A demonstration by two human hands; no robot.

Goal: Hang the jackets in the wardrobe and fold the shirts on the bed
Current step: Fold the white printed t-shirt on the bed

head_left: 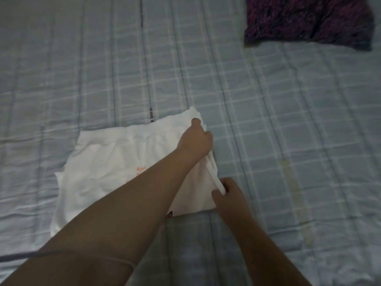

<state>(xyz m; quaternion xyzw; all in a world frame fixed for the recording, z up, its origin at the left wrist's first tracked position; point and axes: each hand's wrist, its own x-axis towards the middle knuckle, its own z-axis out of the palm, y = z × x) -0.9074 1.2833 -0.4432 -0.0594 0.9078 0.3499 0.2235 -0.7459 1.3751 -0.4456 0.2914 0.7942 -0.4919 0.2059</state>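
Observation:
A white shirt (107, 168) with a small orange print lies partly folded on the bed (268, 141), left of centre. My left hand (195, 141) reaches across it and pinches the shirt's far right corner. My right hand (228, 195) grips the shirt's near right edge, where the cloth bunches between the fingers. My left forearm hides the shirt's lower middle part.
The bed is covered by a pale blue checked sheet that fills the view. A dark purple patterned cloth or cushion (309, 19) lies at the far right. A thin grey cord (61, 253) crosses my left arm at the lower left.

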